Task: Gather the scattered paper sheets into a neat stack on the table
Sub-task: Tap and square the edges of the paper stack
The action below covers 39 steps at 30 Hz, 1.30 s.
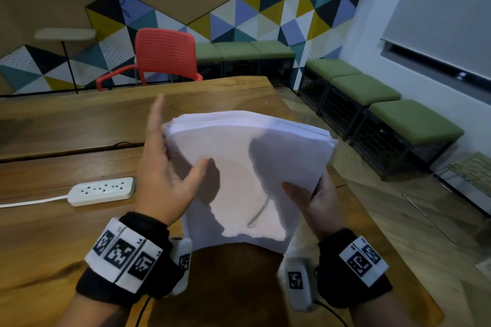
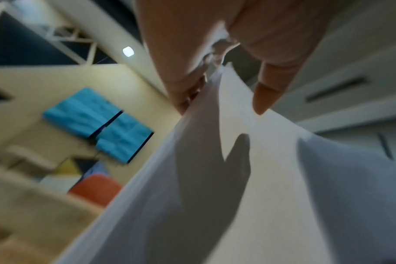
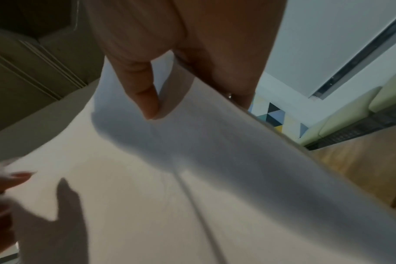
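Observation:
A stack of white paper sheets (image 1: 247, 167) is held tilted above the wooden table (image 1: 79, 127), its far edge slightly fanned. My left hand (image 1: 170, 167) lies along the stack's left edge with straight fingers, and its thumb touches the front sheet. My right hand (image 1: 316, 199) grips the lower right edge, thumb on the front and fingers behind. In the left wrist view the stack (image 2: 260, 178) runs between thumb and fingers. In the right wrist view the thumb presses the stack (image 3: 192, 178).
A white power strip (image 1: 102, 190) with its cord lies on the table to the left of my hands. A red chair (image 1: 164, 56) stands at the far side. Green-cushioned benches (image 1: 364, 89) line the wall on the right.

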Each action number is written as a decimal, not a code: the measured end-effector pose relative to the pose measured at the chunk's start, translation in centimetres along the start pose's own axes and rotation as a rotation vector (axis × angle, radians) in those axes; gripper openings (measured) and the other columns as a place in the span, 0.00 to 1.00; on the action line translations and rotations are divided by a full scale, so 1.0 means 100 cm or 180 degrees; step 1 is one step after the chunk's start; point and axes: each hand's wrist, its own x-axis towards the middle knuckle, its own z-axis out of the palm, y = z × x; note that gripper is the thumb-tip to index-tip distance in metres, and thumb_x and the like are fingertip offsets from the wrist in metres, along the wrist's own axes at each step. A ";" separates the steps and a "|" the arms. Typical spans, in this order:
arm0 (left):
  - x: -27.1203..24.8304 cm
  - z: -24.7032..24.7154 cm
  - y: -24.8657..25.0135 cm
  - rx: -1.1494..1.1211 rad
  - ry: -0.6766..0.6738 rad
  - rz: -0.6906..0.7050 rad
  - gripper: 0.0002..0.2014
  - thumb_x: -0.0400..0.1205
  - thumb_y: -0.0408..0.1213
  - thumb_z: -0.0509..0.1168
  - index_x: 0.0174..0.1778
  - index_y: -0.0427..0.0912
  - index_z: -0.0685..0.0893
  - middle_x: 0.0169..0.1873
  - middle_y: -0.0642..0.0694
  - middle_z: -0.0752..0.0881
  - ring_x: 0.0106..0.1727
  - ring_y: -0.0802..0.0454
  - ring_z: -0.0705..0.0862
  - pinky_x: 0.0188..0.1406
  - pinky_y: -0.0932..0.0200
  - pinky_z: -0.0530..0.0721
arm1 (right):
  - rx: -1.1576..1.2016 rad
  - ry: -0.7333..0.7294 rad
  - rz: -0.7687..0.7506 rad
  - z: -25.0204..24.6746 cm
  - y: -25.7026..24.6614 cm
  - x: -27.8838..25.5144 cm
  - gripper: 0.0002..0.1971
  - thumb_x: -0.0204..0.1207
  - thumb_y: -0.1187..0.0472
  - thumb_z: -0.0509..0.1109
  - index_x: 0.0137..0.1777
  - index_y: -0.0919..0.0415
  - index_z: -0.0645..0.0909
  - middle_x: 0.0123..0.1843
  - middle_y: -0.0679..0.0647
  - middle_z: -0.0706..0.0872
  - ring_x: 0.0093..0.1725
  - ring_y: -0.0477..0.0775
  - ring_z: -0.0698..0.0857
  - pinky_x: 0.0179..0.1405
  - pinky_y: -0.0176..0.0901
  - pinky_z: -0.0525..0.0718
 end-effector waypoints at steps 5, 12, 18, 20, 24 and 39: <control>-0.016 0.001 -0.031 -0.0958 -0.0706 -0.1475 0.51 0.53 0.47 0.81 0.73 0.48 0.67 0.57 0.49 0.84 0.58 0.57 0.82 0.62 0.46 0.81 | 0.0087 -0.0154 0.0391 -0.002 0.015 0.003 0.25 0.64 0.70 0.77 0.61 0.65 0.75 0.49 0.58 0.86 0.46 0.44 0.87 0.43 0.44 0.86; -0.029 0.031 -0.038 -0.1038 -0.0261 -0.1841 0.23 0.73 0.25 0.69 0.64 0.38 0.74 0.42 0.52 0.81 0.47 0.56 0.80 0.37 0.69 0.75 | -0.0048 -0.0280 0.0392 0.008 0.028 -0.004 0.31 0.62 0.59 0.73 0.66 0.61 0.69 0.51 0.51 0.83 0.49 0.38 0.83 0.40 0.30 0.83; -0.041 0.039 -0.040 -0.0772 -0.0150 -0.1734 0.14 0.79 0.36 0.65 0.54 0.29 0.81 0.30 0.52 0.80 0.32 0.61 0.78 0.23 0.77 0.77 | -0.0357 0.0083 0.0151 0.013 0.039 -0.016 0.09 0.66 0.53 0.68 0.45 0.52 0.75 0.35 0.51 0.80 0.31 0.39 0.78 0.26 0.31 0.74; -0.040 0.039 -0.039 -0.0860 -0.0056 -0.1688 0.13 0.77 0.35 0.67 0.56 0.34 0.80 0.36 0.53 0.82 0.38 0.61 0.80 0.26 0.76 0.78 | -0.0388 0.0125 0.0195 0.012 0.040 -0.018 0.06 0.67 0.55 0.67 0.42 0.50 0.74 0.34 0.50 0.79 0.30 0.41 0.77 0.27 0.37 0.74; -0.048 0.041 -0.049 -0.0993 -0.0199 -0.1950 0.16 0.75 0.35 0.70 0.58 0.38 0.79 0.44 0.51 0.85 0.47 0.55 0.83 0.38 0.63 0.79 | -0.0571 -0.0070 0.0386 0.006 0.050 -0.021 0.07 0.67 0.54 0.67 0.43 0.52 0.74 0.34 0.49 0.78 0.31 0.36 0.78 0.29 0.30 0.74; -0.038 0.055 -0.063 -0.2956 -0.0146 -0.2904 0.25 0.64 0.45 0.80 0.54 0.42 0.82 0.54 0.40 0.80 0.54 0.40 0.79 0.54 0.43 0.81 | 0.2539 0.0522 0.1373 -0.015 0.063 -0.028 0.39 0.38 0.63 0.88 0.56 0.66 0.83 0.49 0.60 0.91 0.48 0.59 0.89 0.45 0.49 0.89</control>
